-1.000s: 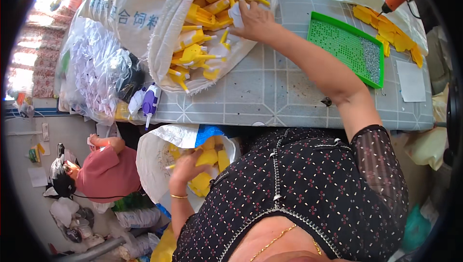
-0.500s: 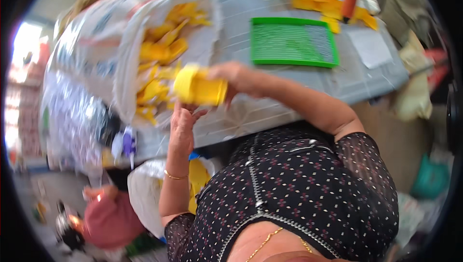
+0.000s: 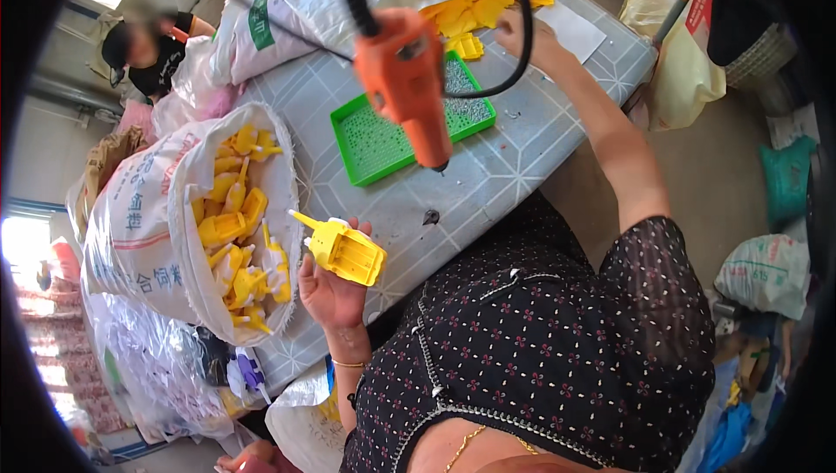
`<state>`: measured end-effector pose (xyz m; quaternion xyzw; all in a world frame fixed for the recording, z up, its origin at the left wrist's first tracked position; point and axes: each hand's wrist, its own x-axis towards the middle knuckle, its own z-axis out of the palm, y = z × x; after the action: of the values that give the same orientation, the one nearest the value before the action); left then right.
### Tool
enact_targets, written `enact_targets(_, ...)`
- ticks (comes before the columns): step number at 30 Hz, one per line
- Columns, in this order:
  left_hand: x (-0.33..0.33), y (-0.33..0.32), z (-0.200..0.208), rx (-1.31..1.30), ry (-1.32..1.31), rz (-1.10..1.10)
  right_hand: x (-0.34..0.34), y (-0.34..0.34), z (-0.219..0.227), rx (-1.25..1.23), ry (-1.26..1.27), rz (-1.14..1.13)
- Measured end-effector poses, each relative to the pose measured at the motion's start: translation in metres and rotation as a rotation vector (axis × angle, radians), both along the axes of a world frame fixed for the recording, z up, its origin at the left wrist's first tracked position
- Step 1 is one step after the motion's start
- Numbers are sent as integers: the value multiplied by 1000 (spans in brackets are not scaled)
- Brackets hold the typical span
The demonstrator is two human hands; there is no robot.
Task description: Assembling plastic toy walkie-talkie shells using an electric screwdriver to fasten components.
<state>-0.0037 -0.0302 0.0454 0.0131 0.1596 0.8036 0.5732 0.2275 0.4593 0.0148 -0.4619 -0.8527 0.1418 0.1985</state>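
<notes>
Yellow plastic part, likely light and stiff, sits clasped by its body in your left hand, while your right hand fingers reach the yellow pile, grip unclear.

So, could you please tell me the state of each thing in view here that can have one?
Yellow plastic part: held up in the left hand, above the table edge.
Right hand: stretched out to the pile of yellow pieces; grip hidden.
Orange power screwdriver: hanging on its black cable, held by no hand.
Green plastic tray: flat on the table, holding small bits.
White woven sack: open, full of yellow parts.
</notes>
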Motion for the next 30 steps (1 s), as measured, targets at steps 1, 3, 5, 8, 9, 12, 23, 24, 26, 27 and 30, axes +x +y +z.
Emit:
enact_targets(1, 4, 2, 1, -16, 66, 3, -15, 17, -16, 52, -34, -11)
enact_targets(3, 9, 7, 2, -58, 67, 26, -42, 45, -24, 88, -256, -47)
enact_targets(5, 10, 5, -2, 8, -53, 15, -47, 62, -20, 60, -270, -56)
enact_targets(8, 4, 1, -13, 120, 12, -66, -43, 83, -28, 22, -179, -8)
enact_targets(9, 4, 2, -15, 181, 9, -105, -36, 88, -35, 15, -70, 41)
enact_targets(12, 10, 4, -6, 55, 23, -101, -17, 81, -46, 225, 100, 108)
enact_targets(23, 31, 26, 5, -61, 186, -12, 18, -197, 60, 318, 520, 362)
enact_targets(24, 35, 30, 6, -94, 223, -18, 8, -219, 58, 376, 524, 532)
enact_targets(26, 40, 33, 7, -94, 242, -57, -17, -258, 52, 394, 566, 802)
enact_targets(27, 44, 34, 8, -120, 171, -3, -29, -273, 50, 357, 595, 900)
enact_targets(30, 44, 22, 5, -195, 179, 115, -46, -296, 51, 288, 524, 1068)
